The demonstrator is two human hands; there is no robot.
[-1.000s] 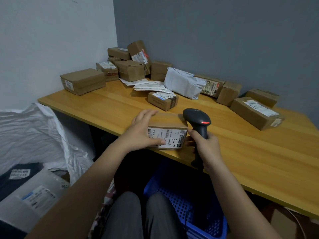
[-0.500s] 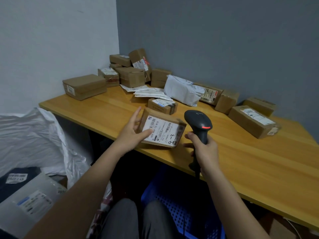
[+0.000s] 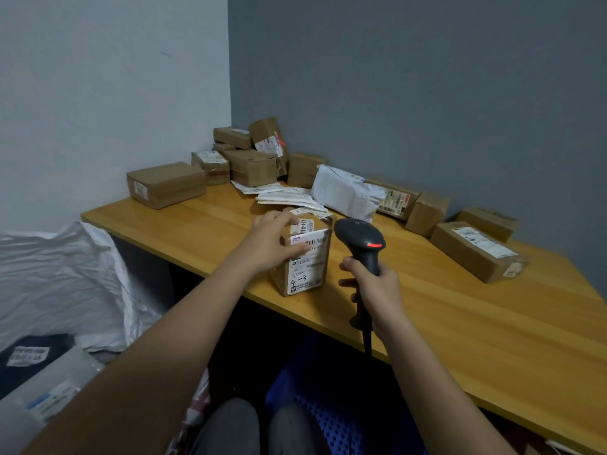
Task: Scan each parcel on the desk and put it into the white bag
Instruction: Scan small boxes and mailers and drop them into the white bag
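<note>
Beside the scanner [image 3: 360,239], gripped by the right hand [image 3: 377,290], the left hand [image 3: 272,244] clasps a small parcel [image 3: 303,257]. Stiff cardboard, probably light; grasp across its top edges.

Corner of room ahead of me. Left wall [image 3: 111,93] pale, whitish; right wall [image 3: 427,87] grey-blue; both bare, meeting in vertical seam above far corner of desk [image 3: 460,323]. Desk is light wood, honey-coloured, grain running along its length, front edge slanting across my view from upper left to lower right. Beneath it, deep shadow. Blue perforated plastic basket [image 3: 331,421] sits under desk by my knees. Light soft, dim, even; faint sheen on desk top. Floor hidden from me.
</note>
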